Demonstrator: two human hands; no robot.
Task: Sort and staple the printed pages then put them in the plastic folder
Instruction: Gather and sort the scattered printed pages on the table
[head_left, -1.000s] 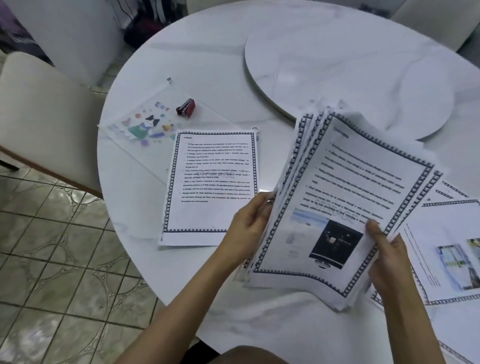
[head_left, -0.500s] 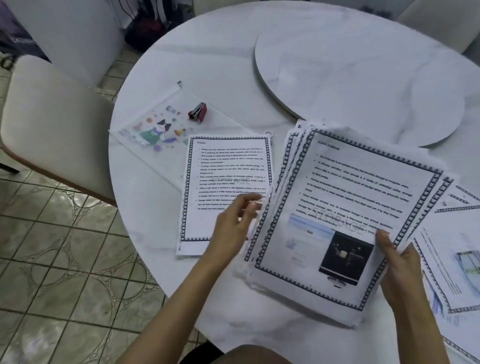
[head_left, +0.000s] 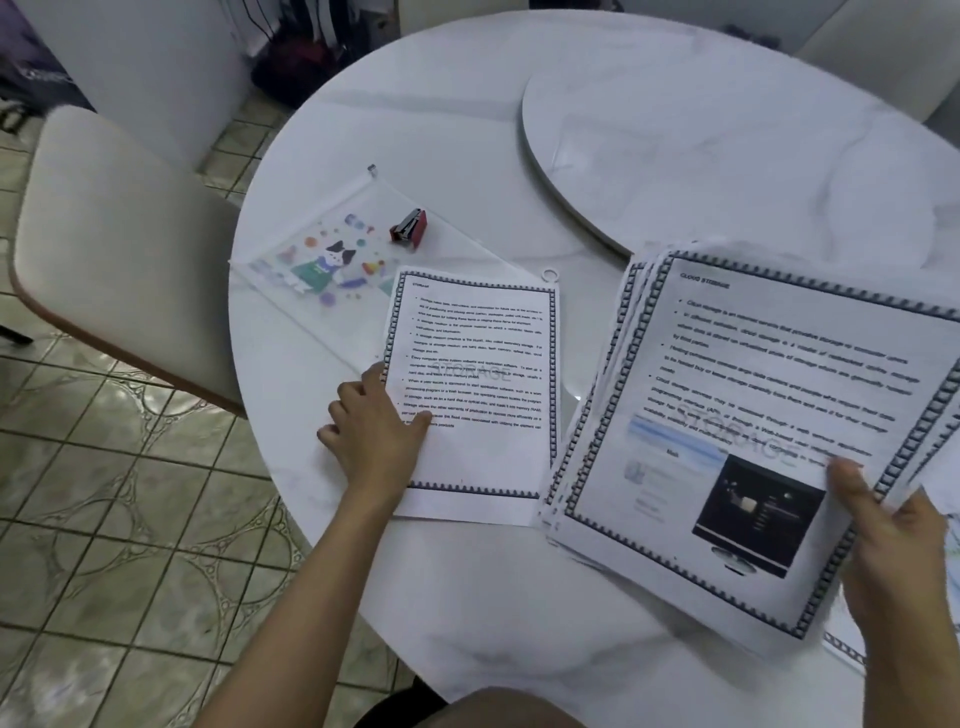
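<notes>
I have my left hand (head_left: 376, 434) lying flat on the single page (head_left: 475, 395) that sits alone on the desk (head_left: 467, 130). Its fingers (head_left: 358, 400) are spread and relaxed over the page's left edge, thumb on the print, clamped on nothing. My right hand (head_left: 893, 540) carries the stack of pages (head_left: 743, 431), thumb pressed on the top sheet and the other fingers hidden underneath, so it is pinched shut on the stack's lower right corner. The stack is tilted, its near-left corner close to the desk and just right of the single page.

What the next move turns on, as I judge it: the single page lies with its long axis running away from me, directly under my left fingers, while the stack sits to the right of them. The left hand is plainly the nearer one to take the next sheet across.

The plastic folder (head_left: 332, 270) lies beyond my left fingers, its near corner tucked under the page's top edge. The small red stapler (head_left: 409, 227) rests on the folder, farther out again and well apart from both hands. More loose pages (head_left: 844, 642) show past my right hand.
</notes>
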